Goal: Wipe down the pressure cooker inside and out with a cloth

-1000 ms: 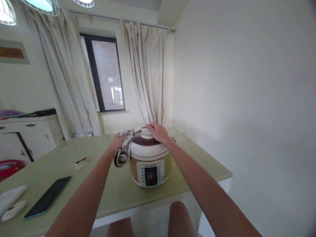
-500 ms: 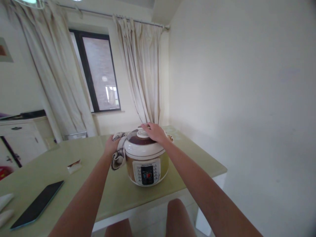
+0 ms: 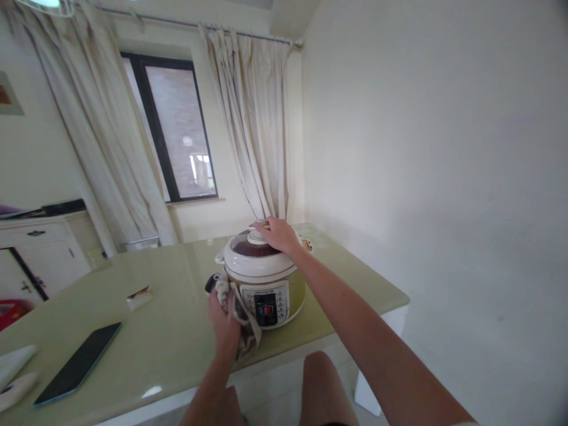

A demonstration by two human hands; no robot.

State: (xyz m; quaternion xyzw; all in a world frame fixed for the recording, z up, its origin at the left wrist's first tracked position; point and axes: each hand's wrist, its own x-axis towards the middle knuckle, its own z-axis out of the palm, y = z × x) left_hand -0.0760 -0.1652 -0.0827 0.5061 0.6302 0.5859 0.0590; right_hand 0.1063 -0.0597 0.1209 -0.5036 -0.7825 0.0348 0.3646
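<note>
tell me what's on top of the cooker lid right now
The right hand rests on the white knob atop the round white-and-maroon cooker lid. The part of the lid under the palm is hidden. The left hand presses a patterned cloth against the cooker's front, lower down.

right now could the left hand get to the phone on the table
Probably yes. The left hand holds a cloth against the front of the cooker, and the phone lies off to its left on the table with only bare tabletop between them. It would likely have to let go of the cloth first.
</note>
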